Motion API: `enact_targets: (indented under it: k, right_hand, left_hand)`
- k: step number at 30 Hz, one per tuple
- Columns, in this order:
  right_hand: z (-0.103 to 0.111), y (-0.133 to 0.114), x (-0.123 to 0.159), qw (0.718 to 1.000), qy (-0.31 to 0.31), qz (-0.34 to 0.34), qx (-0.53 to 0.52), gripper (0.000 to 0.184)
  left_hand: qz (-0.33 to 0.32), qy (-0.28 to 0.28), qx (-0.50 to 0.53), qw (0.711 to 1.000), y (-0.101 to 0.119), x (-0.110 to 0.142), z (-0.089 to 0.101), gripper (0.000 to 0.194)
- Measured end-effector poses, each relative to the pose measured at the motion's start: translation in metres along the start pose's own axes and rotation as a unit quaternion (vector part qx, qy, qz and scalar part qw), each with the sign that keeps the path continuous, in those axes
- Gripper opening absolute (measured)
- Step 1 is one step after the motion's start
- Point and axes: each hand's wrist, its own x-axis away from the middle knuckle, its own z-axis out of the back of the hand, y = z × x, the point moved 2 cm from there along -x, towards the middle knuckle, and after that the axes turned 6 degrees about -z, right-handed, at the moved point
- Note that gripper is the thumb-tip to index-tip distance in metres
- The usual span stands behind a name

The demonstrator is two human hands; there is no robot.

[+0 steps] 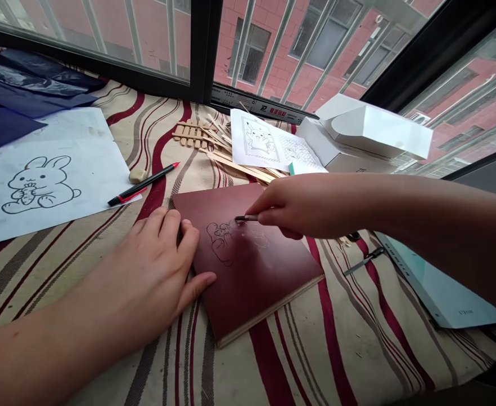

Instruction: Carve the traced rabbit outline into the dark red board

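Board (256, 301), maroon-faced, lies on striped cloth (116, 349), left hand (157, 262) unclenched along its edge, apparently bracing it, while the right hand (281, 206) pinches a slim tool (248, 217) near its tip, likely for control, rabbit drawing (42, 183) farther left.

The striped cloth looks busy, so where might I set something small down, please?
In the foreground, striped cloth with tiny flecks lies bare between the brown-red board and flat pale-blue item; another patch separates the rabbit drawing from the left forearm. Beyond the board is crowded: wooden sticks, printed sheets, white box.
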Motion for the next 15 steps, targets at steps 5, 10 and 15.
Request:
enact_targets:
  k: [5,10,15]
  right_hand:
    - [-0.007,0.022,0.006,0.991,0.008,-0.069,-0.117,0.046]
    - [-0.026,0.034,0.017,0.993,0.081,0.073,-0.043,0.036]
    - [-0.039,0.04,0.02,0.989,0.091,0.115,0.027,0.037]
  left_hand:
    - [0.016,0.002,-0.005,1.0,0.0,0.003,-0.005,0.057]
    - [-0.011,0.025,-0.015,1.0,0.0,0.004,-0.004,0.058]
    - [-0.006,0.014,-0.018,1.0,0.0,0.004,-0.005,0.061]
